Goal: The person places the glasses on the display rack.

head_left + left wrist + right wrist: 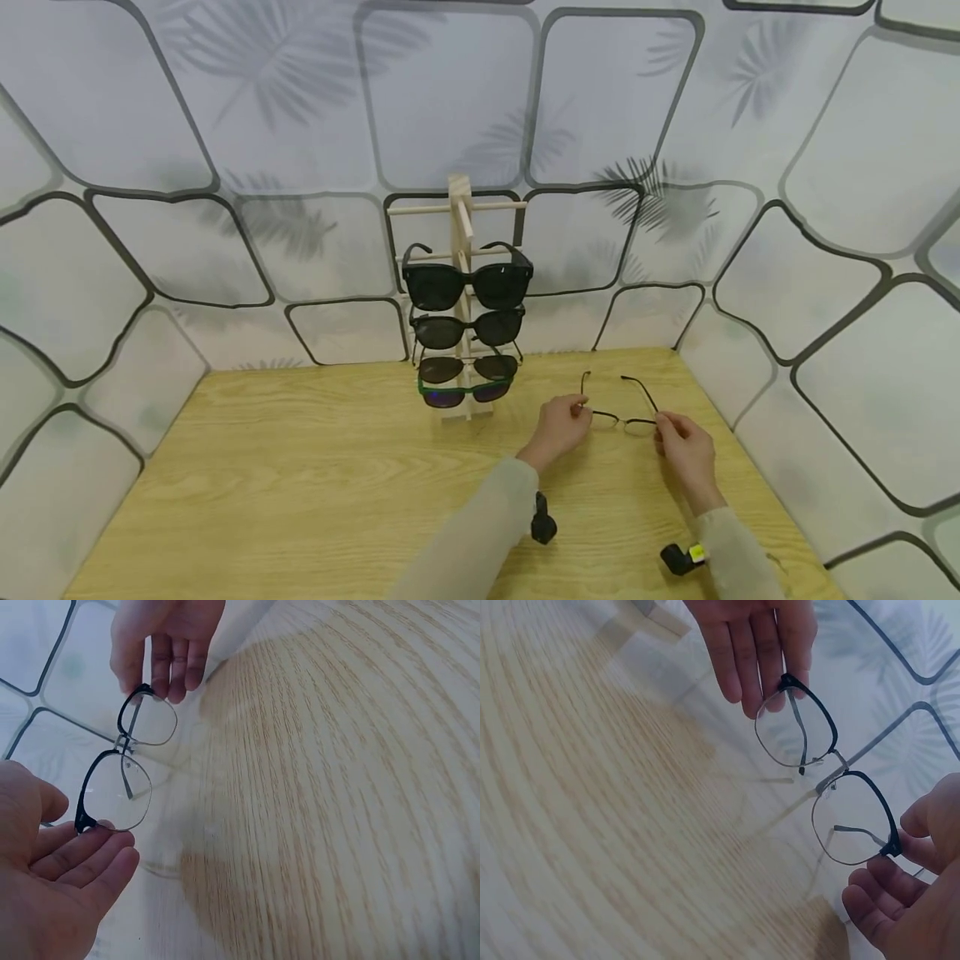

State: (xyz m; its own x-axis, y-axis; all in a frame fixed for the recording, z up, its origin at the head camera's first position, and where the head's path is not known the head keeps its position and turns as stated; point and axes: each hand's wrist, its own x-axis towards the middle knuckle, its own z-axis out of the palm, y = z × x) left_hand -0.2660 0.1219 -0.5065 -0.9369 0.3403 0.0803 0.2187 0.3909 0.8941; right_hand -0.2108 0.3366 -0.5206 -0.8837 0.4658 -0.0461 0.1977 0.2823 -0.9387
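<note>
A pair of eyeglasses (621,419) with dark upper rims, thin metal lower rims and clear lenses is held just above the table at the right, its temples unfolded and pointing away. My left hand (561,427) holds the left end of the frame near the hinge, as the left wrist view also shows with the eyeglasses (88,787) at its fingertips. At the opposite end, my right hand (686,454) pinches the corner by the other hinge between thumb and fingers; the right wrist view shows this grip on the eyeglasses (889,817) closely.
Left of my hands stands a wooden display rack (461,208) with several pairs hung one above another: black sunglasses (468,283) highest, green-framed sunglasses (467,392) lowest. The wooden table (300,475) meets a patterned wall covering (450,100) behind and on both sides.
</note>
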